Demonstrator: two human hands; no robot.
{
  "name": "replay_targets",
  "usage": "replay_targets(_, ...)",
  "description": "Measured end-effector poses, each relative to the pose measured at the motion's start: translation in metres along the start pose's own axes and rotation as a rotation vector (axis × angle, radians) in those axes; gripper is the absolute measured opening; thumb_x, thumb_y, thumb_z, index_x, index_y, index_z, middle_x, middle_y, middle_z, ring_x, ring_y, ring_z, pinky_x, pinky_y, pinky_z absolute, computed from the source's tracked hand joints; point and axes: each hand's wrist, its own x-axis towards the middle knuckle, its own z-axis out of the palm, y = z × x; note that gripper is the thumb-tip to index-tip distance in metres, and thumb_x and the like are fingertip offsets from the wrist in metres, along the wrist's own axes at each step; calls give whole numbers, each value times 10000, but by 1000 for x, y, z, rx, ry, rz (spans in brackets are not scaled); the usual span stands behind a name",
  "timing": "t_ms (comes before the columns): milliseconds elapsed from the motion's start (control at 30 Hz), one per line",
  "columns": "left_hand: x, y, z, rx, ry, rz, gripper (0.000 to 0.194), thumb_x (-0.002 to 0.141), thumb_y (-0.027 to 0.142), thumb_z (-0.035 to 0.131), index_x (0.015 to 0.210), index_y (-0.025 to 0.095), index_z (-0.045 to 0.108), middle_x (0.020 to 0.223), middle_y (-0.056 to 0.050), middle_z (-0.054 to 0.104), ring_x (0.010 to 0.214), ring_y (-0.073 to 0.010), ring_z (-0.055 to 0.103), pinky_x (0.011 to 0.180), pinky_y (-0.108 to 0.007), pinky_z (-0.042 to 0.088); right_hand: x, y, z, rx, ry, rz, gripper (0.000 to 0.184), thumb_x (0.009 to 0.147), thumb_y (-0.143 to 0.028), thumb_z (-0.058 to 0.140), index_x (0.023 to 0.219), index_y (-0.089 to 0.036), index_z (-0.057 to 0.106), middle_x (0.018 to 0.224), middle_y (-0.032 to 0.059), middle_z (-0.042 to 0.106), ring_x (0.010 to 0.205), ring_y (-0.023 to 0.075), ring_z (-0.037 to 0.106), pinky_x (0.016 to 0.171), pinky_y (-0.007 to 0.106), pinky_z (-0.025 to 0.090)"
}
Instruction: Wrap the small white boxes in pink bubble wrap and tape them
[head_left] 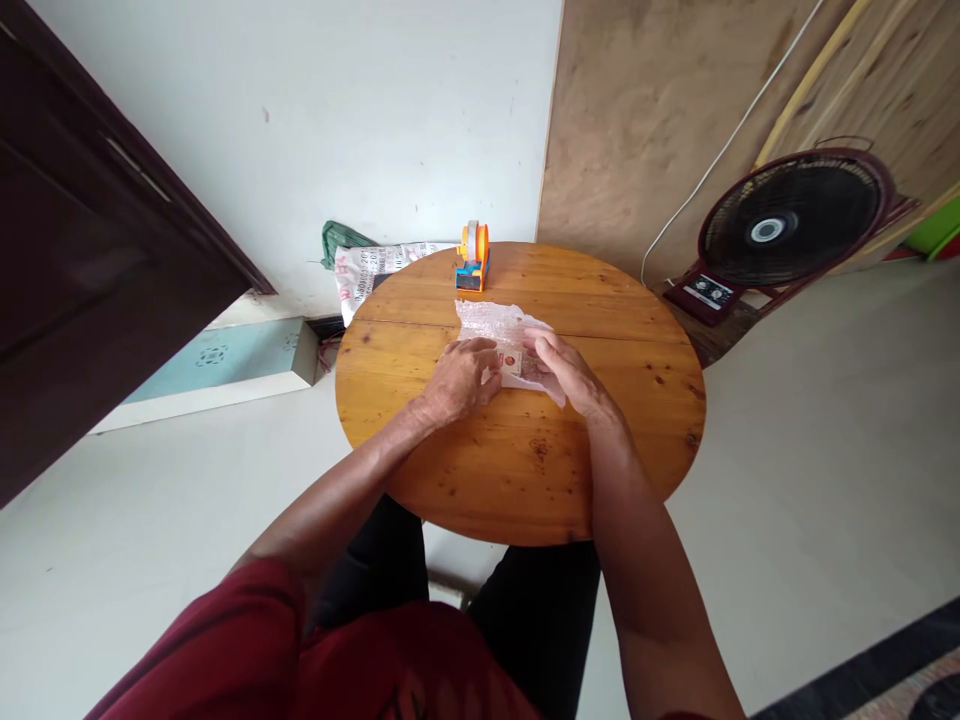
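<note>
A sheet of bubble wrap (491,318) lies spread on the round wooden table, crumpled at its edges. On it rests a small white box (510,361) with a red round print, partly covered by my fingers. My left hand (463,378) is at the left end of the box, fingers curled and thumb bent in to hold it. At the other side, my right hand (570,373) grips the right part of the wrap, which is raised over the table. Its fingertips are partly hidden behind the thumb and plastic.
Behind the wrap, an orange and blue tape dispenser (472,258) stands on the wooden table (495,470). A printed sack (367,270) and a green bag (341,240) sit by the wall. To the right is a dark red fan (795,220); a long pale box (217,365) lies left.
</note>
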Motion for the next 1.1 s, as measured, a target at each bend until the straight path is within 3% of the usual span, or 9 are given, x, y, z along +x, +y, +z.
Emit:
replay_targets(133, 20, -9, 0, -88, -52, -78, 99, 809, 157, 614, 807, 177, 711, 1072, -94, 757, 1028, -249, 710, 954, -352, 534, -7, -10, -11, 108, -70, 43, 671, 834, -697, 638, 1378, -307, 590, 1449, 59, 606, 1359, 307, 539, 1146, 481, 413)
replay_targets(267, 23, -16, 5, -235, -50, -105, 119, 831, 170, 619, 859, 177, 734, 1070, -75, 762, 1000, -219, 709, 927, -327, 532, -9, -15, -14, -91, -77, 63, 602, 758, -532, 785, 1295, -307, 635, 1418, 36, 617, 1325, 314, 544, 1133, 484, 399)
replay_targets(367, 20, -21, 13, -382, 8, -134, 109, 845, 214, 640, 887, 171, 731, 1108, -76, 754, 970, -206, 702, 882, -319, 530, -5, -13, -9, -178, -40, 87, 468, 747, -465, 772, 1158, -260, 680, 1157, 38, 717, 1056, 283, 659, 962, 446, 497)
replay_targets(500, 20, -28, 24, -485, 65, -132, 127, 831, 274, 680, 861, 153, 706, 991, -86, 748, 885, -198, 682, 819, -315, 510, -1, -8, 0, -139, 38, 103, 284, 777, -467, 710, 948, -240, 702, 902, 15, 727, 825, 226, 668, 786, 374, 521)
replay_targets(733, 21, -34, 23, -594, 43, -81, 134, 838, 279, 688, 801, 151, 678, 884, -53, 704, 779, -139, 612, 730, -264, 464, 3, 4, 6, -75, 151, 110, 227, 718, -457, 742, 768, -241, 694, 966, 40, 767, 859, 226, 676, 794, 365, 526)
replay_targets(933, 17, -34, 24, -762, 22, -98, 286, 798, 381, 764, 695, 143, 643, 841, -46, 666, 752, -119, 590, 690, -241, 454, 2, 1, 6, -98, 129, 138, 200, 706, -422, 744, 759, -231, 718, 915, 41, 774, 802, 220, 679, 754, 366, 519)
replay_targets(1100, 17, -35, 25, -815, -10, -129, 285, 773, 385, 784, 699, 142, 653, 824, -36, 661, 721, -108, 579, 661, -237, 440, 1, -4, 8, -120, 154, 145, 182, 684, -402, 741, 714, -227, 701, 902, 47, 777, 793, 221, 673, 744, 361, 504)
